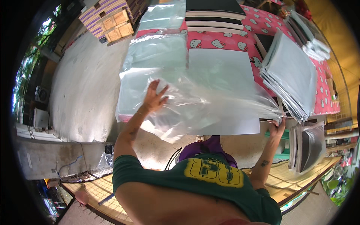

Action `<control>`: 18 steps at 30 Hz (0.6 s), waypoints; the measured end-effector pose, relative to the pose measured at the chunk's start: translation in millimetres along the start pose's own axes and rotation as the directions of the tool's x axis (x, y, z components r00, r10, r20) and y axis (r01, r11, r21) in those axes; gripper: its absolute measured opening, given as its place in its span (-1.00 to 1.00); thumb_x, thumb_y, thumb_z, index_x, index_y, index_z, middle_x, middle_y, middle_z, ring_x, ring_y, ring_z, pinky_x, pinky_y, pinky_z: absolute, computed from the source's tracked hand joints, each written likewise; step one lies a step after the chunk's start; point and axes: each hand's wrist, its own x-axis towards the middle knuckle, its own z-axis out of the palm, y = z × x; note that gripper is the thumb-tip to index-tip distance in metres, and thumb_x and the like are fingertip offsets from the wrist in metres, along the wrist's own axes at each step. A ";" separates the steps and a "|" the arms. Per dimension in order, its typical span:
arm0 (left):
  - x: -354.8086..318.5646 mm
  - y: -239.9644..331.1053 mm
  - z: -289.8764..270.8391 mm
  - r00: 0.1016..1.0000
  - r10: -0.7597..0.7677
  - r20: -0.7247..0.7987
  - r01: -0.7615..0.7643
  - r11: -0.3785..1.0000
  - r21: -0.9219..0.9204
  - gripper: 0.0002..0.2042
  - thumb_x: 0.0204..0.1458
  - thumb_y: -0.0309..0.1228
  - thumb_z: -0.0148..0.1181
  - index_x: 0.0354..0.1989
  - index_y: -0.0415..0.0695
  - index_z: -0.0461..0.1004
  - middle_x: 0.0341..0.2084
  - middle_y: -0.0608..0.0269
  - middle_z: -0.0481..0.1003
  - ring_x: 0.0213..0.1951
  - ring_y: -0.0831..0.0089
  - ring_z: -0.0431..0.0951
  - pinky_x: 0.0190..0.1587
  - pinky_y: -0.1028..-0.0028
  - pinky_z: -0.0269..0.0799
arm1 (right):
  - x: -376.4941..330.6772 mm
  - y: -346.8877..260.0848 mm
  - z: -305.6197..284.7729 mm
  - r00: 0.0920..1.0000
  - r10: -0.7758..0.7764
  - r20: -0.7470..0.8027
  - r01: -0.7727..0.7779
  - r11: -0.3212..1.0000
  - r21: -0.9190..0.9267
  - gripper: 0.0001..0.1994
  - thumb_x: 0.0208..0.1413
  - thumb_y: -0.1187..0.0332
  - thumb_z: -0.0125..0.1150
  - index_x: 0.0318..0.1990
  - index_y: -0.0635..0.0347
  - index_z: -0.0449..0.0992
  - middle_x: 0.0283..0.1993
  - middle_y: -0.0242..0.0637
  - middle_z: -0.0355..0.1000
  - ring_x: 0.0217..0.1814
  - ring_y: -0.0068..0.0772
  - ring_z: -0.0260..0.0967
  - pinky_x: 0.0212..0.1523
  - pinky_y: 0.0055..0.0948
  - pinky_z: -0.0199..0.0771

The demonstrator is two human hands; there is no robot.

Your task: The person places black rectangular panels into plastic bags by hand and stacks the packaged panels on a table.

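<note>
While R hand [276, 127] grips bunched clear plastic [198, 100], L hand [153, 99] lies splayed against it — prob. light, limp & slippery — best pinched by edge

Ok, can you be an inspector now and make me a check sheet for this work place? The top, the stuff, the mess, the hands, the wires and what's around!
Surface: pink cloth with a cartoon print, mostly covered.
Job's things: clear plastic, spread partly over a white sheet.
Clutter: pale packs toward the left, black-topped stack at the far side, sheet pile on the right.
Hands: left hand spread on the plastic; right hand pinching its gathered end.
Cables: thin blue cord at lower left.
Surroundings: concrete floor, wooden pallets, yellow sheeting, plants.
</note>
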 end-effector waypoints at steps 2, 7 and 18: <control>-15.7 -38.6 0.6 0.909 -0.191 0.370 0.155 0.980 0.126 -0.40 0.00 -0.06 0.07 0.25 0.18 0.12 0.26 -0.02 -0.01 0.28 0.07 -0.01 0.24 -0.04 -0.08 | -18.0 12.7 6.6 0.979 0.099 -0.177 -0.120 0.987 -0.107 -0.67 0.17 0.10 -0.04 -0.03 0.08 0.33 -0.12 -0.36 0.37 -0.33 -0.52 0.32 -0.68 -0.73 0.21; 31.7 -127.1 -12.6 0.722 -0.480 0.498 0.306 0.867 0.393 -0.55 -0.01 -0.21 0.03 0.13 0.13 0.29 0.24 0.15 0.08 0.27 0.17 0.02 0.21 -0.14 -0.12 | -63.0 58.2 38.2 0.933 0.089 -0.348 -0.251 0.854 -0.455 -0.45 0.01 -0.17 0.06 0.08 -0.12 0.26 0.01 -0.52 0.27 -0.04 -0.46 0.21 -0.21 -0.42 0.26; 132.0 278.8 38.6 0.919 -0.162 0.361 0.388 0.193 -0.901 -0.52 0.06 -0.31 0.14 0.13 -0.23 0.24 -0.19 0.06 0.45 -0.36 0.53 0.42 -0.25 0.49 0.36 | -92.8 146.6 142.4 0.985 0.172 0.024 -0.148 0.904 -0.401 -0.63 0.00 0.59 0.02 0.02 0.16 0.33 -0.30 -0.41 0.36 -0.34 -0.49 0.30 -0.15 -0.47 0.44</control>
